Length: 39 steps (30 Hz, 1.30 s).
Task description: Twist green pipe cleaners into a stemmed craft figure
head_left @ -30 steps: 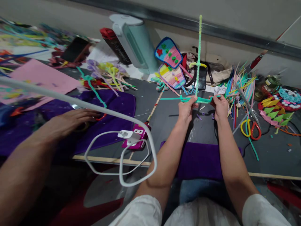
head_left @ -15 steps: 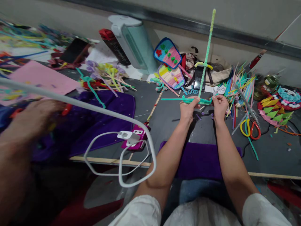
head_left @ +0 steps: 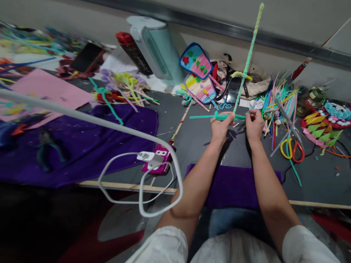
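Note:
Upright between my hands stands a pipe-cleaner craft (head_left: pixel 248 60), a long wrapped stem fading from yellow at the tip to mint green below. A yellow curved crosspiece (head_left: pixel 236 74) sits on the stem. At its foot runs a horizontal bundle of green pipe cleaners (head_left: pixel 201 117), one end sticking out leftward. My left hand (head_left: pixel 221 128) is closed around this bundle, thumb at the stem's base. My right hand (head_left: pixel 254 126) pinches near the bundle's right end; its fingertips partly hide what they hold.
Scissors (head_left: pixel 292 149) and loose pipe cleaners (head_left: pixel 285 102) lie to the right. Two fan-shaped crafts (head_left: pixel 196 62) lie behind, near a pitcher (head_left: pixel 166 54). A white cable (head_left: pixel 123 128) crosses at left above a pink power strip (head_left: pixel 161 162). Pliers (head_left: pixel 49 148) rest on purple cloth (head_left: pixel 137 135).
The stem's tip has tilted to the right and up. My right hand has shifted slightly left. Another person's hand has left the purple cloth at left, uncovering the pliers.

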Motion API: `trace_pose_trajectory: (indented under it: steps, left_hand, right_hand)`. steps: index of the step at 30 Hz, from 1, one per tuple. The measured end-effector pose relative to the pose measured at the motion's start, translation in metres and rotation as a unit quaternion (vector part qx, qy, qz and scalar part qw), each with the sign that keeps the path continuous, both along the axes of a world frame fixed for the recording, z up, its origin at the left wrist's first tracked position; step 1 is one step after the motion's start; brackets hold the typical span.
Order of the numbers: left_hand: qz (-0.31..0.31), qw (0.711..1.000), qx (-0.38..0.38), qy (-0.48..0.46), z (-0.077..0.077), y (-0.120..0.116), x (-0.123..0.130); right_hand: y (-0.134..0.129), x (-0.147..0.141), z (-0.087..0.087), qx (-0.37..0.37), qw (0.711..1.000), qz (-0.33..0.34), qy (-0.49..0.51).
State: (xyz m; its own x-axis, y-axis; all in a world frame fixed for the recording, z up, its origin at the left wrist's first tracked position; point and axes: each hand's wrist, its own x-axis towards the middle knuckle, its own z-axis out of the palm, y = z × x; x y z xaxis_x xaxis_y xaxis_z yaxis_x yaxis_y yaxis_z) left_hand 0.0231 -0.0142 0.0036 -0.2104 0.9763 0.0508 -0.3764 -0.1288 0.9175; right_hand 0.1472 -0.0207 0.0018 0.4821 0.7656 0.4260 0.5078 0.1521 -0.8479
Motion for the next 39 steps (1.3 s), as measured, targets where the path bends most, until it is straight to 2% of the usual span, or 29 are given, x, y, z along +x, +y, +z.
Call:
trace_pose_trajectory:
  steps: [5,9,17,24,32,39]
  left_hand:
    - [-0.009,1.000,-0.009,-0.013,0.000,0.000,0.000]
    - [-0.015,1.000,-0.001,-0.019,0.000,-0.001,0.000]
    - [-0.022,1.000,0.003,-0.003,0.005,-0.005,0.003]
    - [-0.045,0.999,0.021,0.008,0.004,-0.008,0.003]
    - [-0.046,0.999,0.011,0.010,0.004,-0.006,0.003]
    - [-0.044,0.999,0.004,0.002,0.005,-0.007,0.004]
  right_hand:
    - [0.008,0.004,-0.004,0.023,0.992,0.013,0.121]
    - [0.008,0.003,-0.003,0.021,0.989,0.020,0.142]
    - [-0.004,0.001,0.006,-0.023,0.999,-0.027,-0.012]
    - [-0.006,0.002,0.005,-0.057,0.984,-0.037,-0.163]
    - [-0.006,0.003,0.006,-0.066,0.980,-0.057,-0.182]
    - [-0.006,0.003,0.003,-0.061,0.978,-0.040,-0.194]
